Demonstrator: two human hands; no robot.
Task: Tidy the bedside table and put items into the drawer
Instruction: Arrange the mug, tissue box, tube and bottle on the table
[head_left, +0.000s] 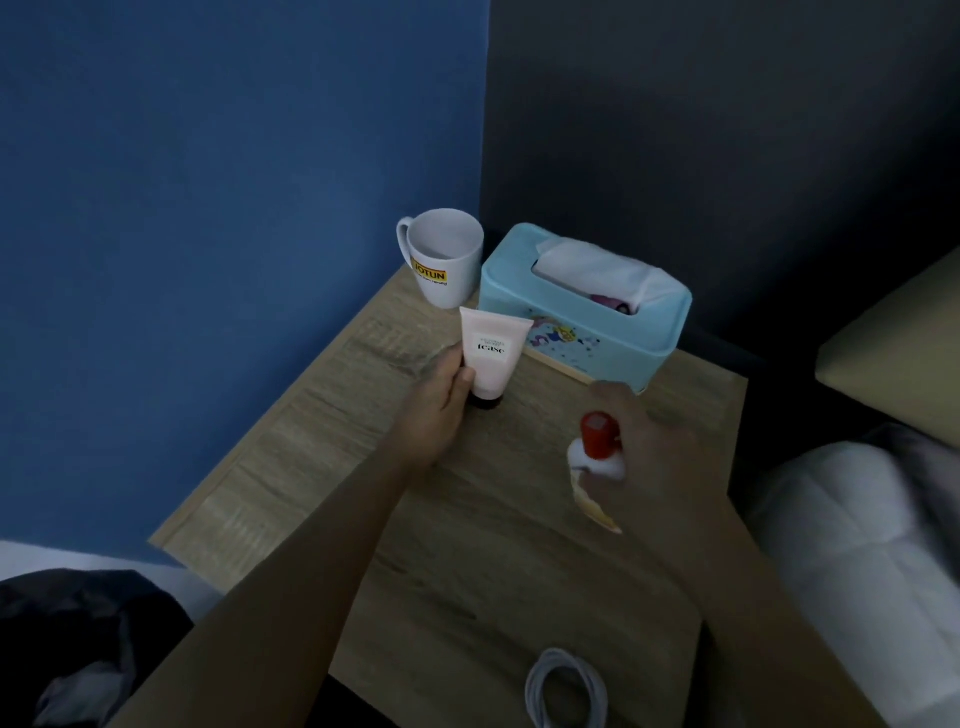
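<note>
Two things were held over the wooden bedside table (322, 441): a pink squeezy tube (491, 358), standing cap-down, was pinched by the left hand (441, 410); a small red-capped white bottle (595, 447) was gripped by the right hand (649, 447).

Mug (447, 257) and tissue box (584, 306) sit behind the left hand (441, 397); coiled cable (566, 688) lies nearer, on the bench (311, 441).

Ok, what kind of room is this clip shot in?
Most likely a bedroom: a small wooden bedside table in a wall corner, white bedding beside it, and a tissue box and mug on top.
</note>
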